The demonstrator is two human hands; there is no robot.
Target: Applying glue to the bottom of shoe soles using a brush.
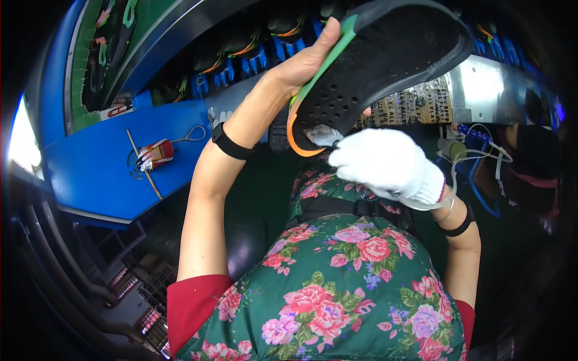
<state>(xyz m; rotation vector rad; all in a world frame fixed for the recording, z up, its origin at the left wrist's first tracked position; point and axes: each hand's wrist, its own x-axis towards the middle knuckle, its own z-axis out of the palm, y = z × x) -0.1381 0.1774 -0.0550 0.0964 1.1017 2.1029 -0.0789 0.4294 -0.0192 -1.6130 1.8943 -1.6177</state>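
Observation:
My bare left hand point(304, 67) grips the edge of a large black shoe sole point(367, 66) and holds it up at a tilt, thumb along its green side. The sole has a raised rim, green along the left and orange round the near end, with several small holes near that end. My right hand point(382, 162), in a white knitted glove, is closed round a brush with a flat, pale, wet-looking tip point(323, 135). That tip touches the inside of the sole by the orange rim. Most of the brush handle is hidden by the glove.
On the left, a blue table point(90, 144) bears a red-and-white can point(158, 155) with a thin stick point(144, 163) by it. Several black soles in blue holders point(250, 57) line the back. Taped cardboard point(415, 105) lies behind my right hand; cables point(481, 144) hang at right.

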